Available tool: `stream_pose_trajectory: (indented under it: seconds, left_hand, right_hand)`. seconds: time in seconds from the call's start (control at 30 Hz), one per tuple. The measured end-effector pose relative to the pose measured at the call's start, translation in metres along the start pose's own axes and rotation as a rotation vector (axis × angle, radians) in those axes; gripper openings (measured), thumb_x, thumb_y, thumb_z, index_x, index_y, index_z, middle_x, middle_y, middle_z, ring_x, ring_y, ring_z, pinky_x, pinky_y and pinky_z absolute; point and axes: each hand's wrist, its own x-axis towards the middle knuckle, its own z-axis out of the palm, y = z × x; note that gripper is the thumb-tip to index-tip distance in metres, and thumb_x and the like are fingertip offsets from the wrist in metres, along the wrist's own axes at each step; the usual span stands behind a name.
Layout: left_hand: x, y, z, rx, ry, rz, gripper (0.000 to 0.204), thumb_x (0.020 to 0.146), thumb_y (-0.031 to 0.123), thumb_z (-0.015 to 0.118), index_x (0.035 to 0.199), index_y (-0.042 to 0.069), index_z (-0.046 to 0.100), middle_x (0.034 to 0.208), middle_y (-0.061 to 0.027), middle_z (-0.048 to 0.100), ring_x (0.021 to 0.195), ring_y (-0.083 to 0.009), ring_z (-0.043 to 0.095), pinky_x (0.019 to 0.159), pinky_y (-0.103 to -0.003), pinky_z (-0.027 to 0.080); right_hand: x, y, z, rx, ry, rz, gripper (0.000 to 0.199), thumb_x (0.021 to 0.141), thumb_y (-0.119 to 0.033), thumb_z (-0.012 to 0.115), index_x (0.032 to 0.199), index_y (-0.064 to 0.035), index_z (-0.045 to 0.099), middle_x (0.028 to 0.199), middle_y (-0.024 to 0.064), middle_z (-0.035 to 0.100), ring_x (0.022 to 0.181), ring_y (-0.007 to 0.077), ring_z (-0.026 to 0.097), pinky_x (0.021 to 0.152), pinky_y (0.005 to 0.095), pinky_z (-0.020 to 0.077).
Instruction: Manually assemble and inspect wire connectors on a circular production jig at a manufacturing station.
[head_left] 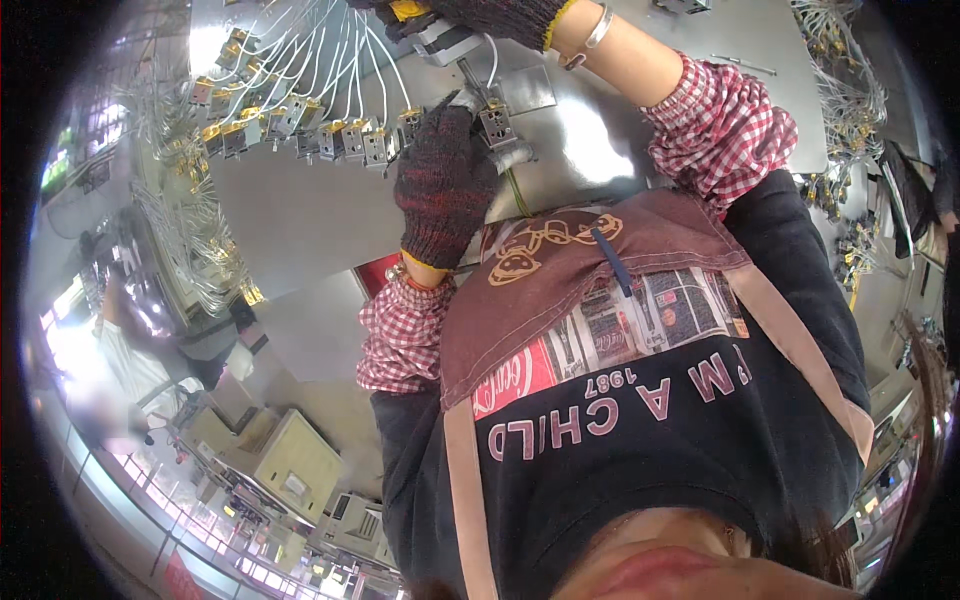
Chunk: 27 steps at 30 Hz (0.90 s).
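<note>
My left hand, in a dark knit glove with a yellow cuff, is closed at a small metal box-shaped part on the metal worktable. A white wire rises from beside this part. My right hand, gloved alike, reaches in at the top edge. Its fingers are partly cut off, and they curl by a grey and black object with a yellow patch, whose kind I cannot make out. A slim metal rod lies between that object and the box-shaped part.
Several similar metal parts with white wires stand in a row left of my left hand. More wired parts hang in bundles along the left side and right side. A thin metal rod lies at the upper right. A pale cabinet stands lower left.
</note>
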Motion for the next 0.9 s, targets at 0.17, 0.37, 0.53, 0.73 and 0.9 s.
stream_pose_trajectory:
  seconds: [0.17, 0.37, 0.53, 0.73, 0.9]
  left_hand:
    - [0.002, 0.003, -0.003, 0.024, -0.061, -0.057, 0.075, 0.070, 0.049, 0.088, 0.123, 0.003, 0.062, 0.102, -0.0156, 0.067, 0.092, -0.0344, 0.066, 0.080, -0.044, 0.054]
    - [0.007, -0.002, -0.021, -0.157, -0.031, -0.094, 0.073, 0.070, 0.033, 0.093, 0.129, 0.003, 0.062, 0.112, -0.0162, 0.069, 0.095, -0.0343, 0.067, 0.085, -0.041, 0.055]
    - [0.016, -0.042, -0.054, 0.286, -0.157, 0.017, 0.069, 0.075, 0.032, 0.089, 0.131, 0.005, 0.061, 0.122, -0.0175, 0.068, 0.111, -0.0347, 0.066, 0.094, -0.043, 0.052]
    - [0.028, 0.004, -0.049, -0.243, -0.121, -0.059, 0.063, 0.075, 0.030, 0.090, 0.127, 0.005, 0.065, 0.127, -0.0160, 0.069, 0.111, -0.0270, 0.070, 0.093, -0.035, 0.056]
    - [0.010, 0.004, -0.007, 0.057, 0.023, 0.129, 0.074, 0.072, 0.039, 0.089, 0.133, 0.008, 0.061, 0.118, -0.0174, 0.069, 0.097, -0.0335, 0.070, 0.079, -0.041, 0.056]
  right_hand:
    - [-0.002, 0.010, 0.008, -0.466, 0.264, -0.410, 0.028, 0.095, -0.038, 0.068, 0.096, -0.0101, 0.071, 0.074, 0.0070, 0.068, 0.066, 0.0150, 0.070, 0.058, 0.0315, 0.0594]
    - [-0.003, -0.030, -0.026, 0.576, 0.002, 0.490, 0.020, 0.097, -0.030, 0.067, 0.099, -0.0109, 0.072, 0.080, 0.0059, 0.068, 0.070, 0.0152, 0.070, 0.059, 0.0310, 0.0593]
    - [0.000, -0.015, -0.026, 0.152, 0.152, 0.303, 0.017, 0.094, -0.023, 0.067, 0.109, -0.0165, 0.070, 0.086, 0.0071, 0.068, 0.074, 0.0211, 0.071, 0.064, 0.0348, 0.0587]
    - [-0.012, -0.003, -0.058, -0.444, 0.132, -0.420, 0.026, 0.093, -0.023, 0.067, 0.118, -0.0206, 0.067, 0.088, 0.0070, 0.069, 0.076, 0.0218, 0.071, 0.066, 0.0351, 0.0570]
    - [0.002, -0.048, -0.064, 0.334, -0.011, 0.504, 0.045, 0.093, -0.031, 0.071, 0.133, -0.0194, 0.055, 0.076, 0.0058, 0.067, 0.062, 0.0130, 0.067, 0.062, 0.0311, 0.0566]
